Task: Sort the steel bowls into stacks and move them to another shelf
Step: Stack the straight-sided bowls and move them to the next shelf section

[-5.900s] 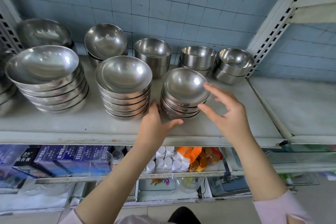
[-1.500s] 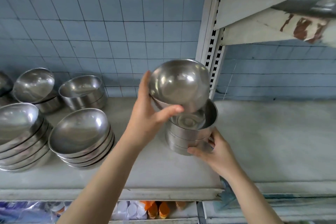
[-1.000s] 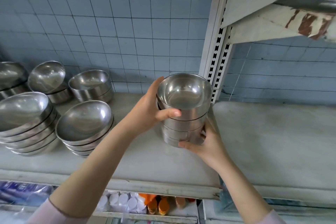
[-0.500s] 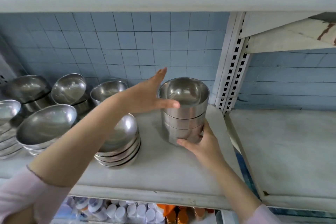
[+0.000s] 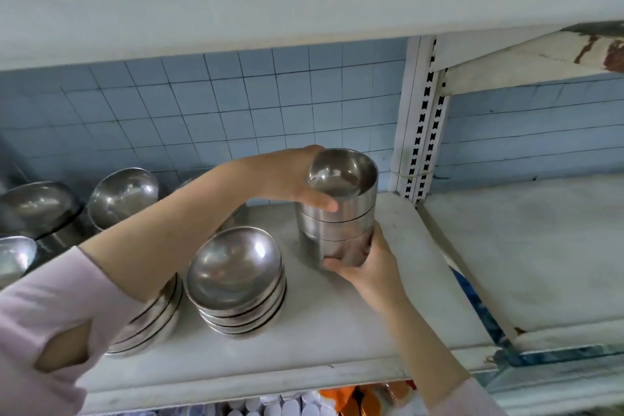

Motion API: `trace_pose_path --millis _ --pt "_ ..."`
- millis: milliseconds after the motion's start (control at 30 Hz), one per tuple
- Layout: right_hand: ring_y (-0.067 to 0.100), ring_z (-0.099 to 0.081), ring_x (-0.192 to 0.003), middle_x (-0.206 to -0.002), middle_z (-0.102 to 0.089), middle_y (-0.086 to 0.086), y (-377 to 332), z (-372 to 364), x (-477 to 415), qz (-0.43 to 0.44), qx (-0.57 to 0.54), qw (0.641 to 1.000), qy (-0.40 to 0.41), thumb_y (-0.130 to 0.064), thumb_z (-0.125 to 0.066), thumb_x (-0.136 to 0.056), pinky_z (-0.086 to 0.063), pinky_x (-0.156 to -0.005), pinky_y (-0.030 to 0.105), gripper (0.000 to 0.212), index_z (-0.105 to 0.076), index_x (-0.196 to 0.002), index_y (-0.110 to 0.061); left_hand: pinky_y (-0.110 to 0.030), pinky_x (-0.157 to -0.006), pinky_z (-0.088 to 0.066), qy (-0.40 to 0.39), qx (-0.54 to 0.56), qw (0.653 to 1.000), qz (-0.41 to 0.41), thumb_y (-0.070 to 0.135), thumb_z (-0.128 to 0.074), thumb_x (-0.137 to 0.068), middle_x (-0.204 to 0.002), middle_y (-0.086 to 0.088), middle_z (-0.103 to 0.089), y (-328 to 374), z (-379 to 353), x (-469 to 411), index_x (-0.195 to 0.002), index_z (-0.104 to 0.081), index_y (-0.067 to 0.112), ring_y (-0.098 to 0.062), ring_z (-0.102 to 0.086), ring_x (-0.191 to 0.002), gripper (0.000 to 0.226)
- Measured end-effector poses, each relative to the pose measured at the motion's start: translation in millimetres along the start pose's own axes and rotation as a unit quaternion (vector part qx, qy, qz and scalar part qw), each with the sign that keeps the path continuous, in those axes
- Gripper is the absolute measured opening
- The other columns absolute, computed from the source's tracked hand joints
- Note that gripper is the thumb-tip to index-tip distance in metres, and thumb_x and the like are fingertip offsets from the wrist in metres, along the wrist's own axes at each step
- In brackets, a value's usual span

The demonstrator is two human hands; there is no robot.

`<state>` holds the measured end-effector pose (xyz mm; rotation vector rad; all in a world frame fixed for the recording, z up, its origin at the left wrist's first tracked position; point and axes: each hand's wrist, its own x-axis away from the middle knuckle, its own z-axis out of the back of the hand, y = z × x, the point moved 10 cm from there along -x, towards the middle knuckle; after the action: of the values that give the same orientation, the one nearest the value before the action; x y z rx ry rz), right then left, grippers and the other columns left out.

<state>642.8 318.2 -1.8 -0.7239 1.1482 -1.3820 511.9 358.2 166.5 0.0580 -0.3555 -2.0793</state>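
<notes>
The left hand (image 5: 287,176) reaches in from the left on a bare forearm below a pink sleeve (image 5: 50,307), thumb in front, gripping the top of the bowl stack (image 5: 337,223). The right hand (image 5: 366,265) reaches up from below, its fingers curled round the stack's base.

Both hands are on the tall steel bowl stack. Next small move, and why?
Probably carry the tall stack of straight-sided steel bowls right, past the white slotted upright, onto the pale right-hand shelf: the left hand grips its top bowl, the right hand cups its base, and that shelf has bare room.
</notes>
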Motion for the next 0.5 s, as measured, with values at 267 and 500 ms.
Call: trace_pose_path --millis 267,500 --pt "0.011 -0.062 -0.107 -0.116 -0.064 -0.009 2 -9 0 -0.023 -0.017 0.999 0.018 -0.046 -0.091 -0.050 -0.052 -0.087 0.028 0.088 -0.045 -0.123 -0.026 -0.037 -0.121 -0.011 -0.037 0.003 0.998 0.049 0.076 -0.056 -0.061 -0.162 0.010 0.014 -44 11 12 -0.152 0.018 0.030 -0.013 -0.004 -0.150 0.127" --pt "0.012 -0.052 -0.129 -0.142 -0.052 -0.009 13 -19 5 -0.038 -0.040 0.998 0.037 -0.063 -0.087 -0.049 -0.047 -0.105 0.042 0.119 -0.028 -0.148 -0.033 -0.051 -0.121 -0.009 -0.080 -0.116 0.962 0.233 0.083 -0.054 -0.058 -0.162 -0.002 0.020 -195 7 31 -0.154 0.016 0.017 -0.027 0.007 -0.151 0.136"
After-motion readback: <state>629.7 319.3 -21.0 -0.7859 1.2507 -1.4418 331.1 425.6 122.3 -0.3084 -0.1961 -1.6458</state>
